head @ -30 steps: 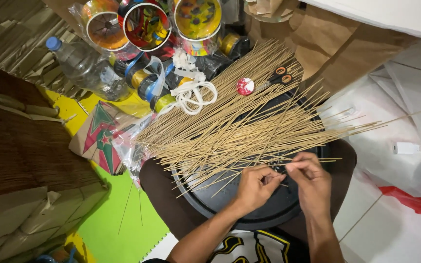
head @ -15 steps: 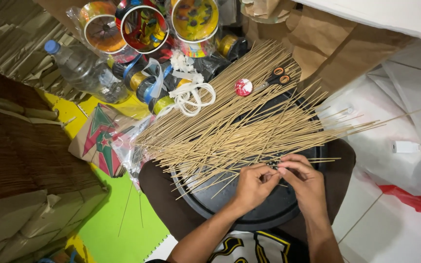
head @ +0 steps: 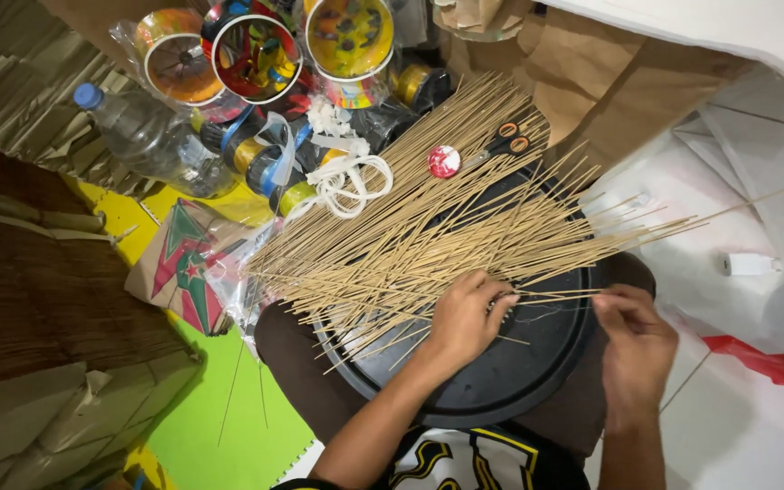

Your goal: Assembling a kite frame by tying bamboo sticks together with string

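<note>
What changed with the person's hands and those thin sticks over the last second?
The hands, close together a second ago, have drawn apart. The right hand moved out to the right, pinching the end of a thin stick. The left hand stayed at the pile of sticks, gripping the stick's other end. The pile, the black round tray, the scissors and the plastic bottle lie as before.

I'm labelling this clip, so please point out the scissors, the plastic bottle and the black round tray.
scissors (head: 508, 142), head view, on the orange-ringed handles.
plastic bottle (head: 151, 141), head view, on its clear body.
black round tray (head: 537, 354), head view, on a bare part near the rim.
</note>
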